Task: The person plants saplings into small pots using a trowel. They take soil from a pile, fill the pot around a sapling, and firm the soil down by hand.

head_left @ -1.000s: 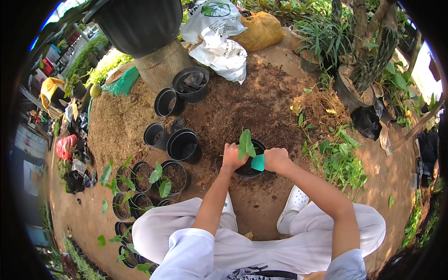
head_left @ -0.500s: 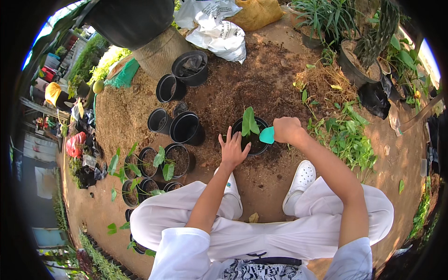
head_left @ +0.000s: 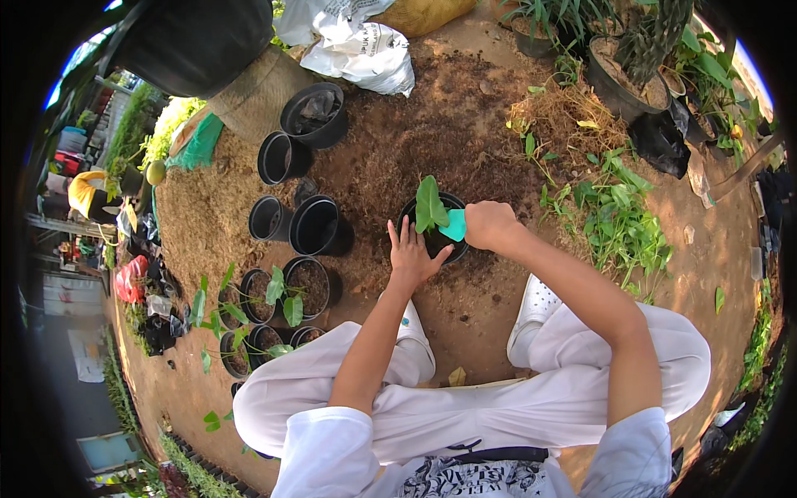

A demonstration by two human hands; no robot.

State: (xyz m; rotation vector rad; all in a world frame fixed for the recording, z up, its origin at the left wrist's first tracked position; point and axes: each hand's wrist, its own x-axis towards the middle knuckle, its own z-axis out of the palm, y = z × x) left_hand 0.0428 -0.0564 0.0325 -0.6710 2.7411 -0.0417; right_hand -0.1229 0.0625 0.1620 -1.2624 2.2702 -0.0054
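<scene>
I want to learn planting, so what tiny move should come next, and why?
Perhaps gently lower the turquoise scoop beside the leafy plant: the right hand already holds it over the black pot, and the left hand is spread at the pot's left side.

Printing shows in two places. The white sack (head_left: 390, 73) carries a row of dark capitals, running steeply up its side, with a smaller line beside it; folds break up the lettering. The shirt (head_left: 407, 481) bears bold black letters across its front, mixed with dark drawing and partly cut off by the lower edge.
</scene>
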